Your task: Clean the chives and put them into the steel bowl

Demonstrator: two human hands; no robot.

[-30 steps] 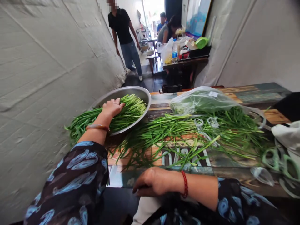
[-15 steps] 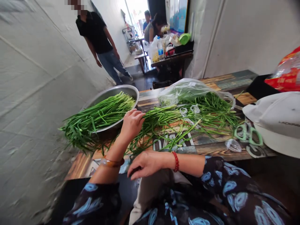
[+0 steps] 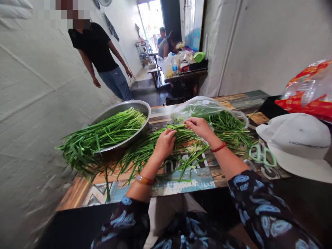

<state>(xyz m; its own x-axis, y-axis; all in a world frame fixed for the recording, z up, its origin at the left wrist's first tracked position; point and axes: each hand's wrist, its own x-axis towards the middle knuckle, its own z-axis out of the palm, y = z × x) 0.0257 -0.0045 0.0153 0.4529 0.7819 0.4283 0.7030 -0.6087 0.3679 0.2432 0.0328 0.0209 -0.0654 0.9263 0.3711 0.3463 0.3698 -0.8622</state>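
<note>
We are looking through one single camera, which is sitting on the person's head. It is facing forward and steeply down, and it is viewing the left hand point(image 3: 164, 143) and the right hand point(image 3: 199, 128) from quite near. We are seeing the table point(image 3: 181, 180) from above, while farther away the view is reaching along the room to a bright opening point(image 3: 151, 17).

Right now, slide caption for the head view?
Left hand and right hand at loose green stalks on a table, metal bowl of greens alongside.
</note>
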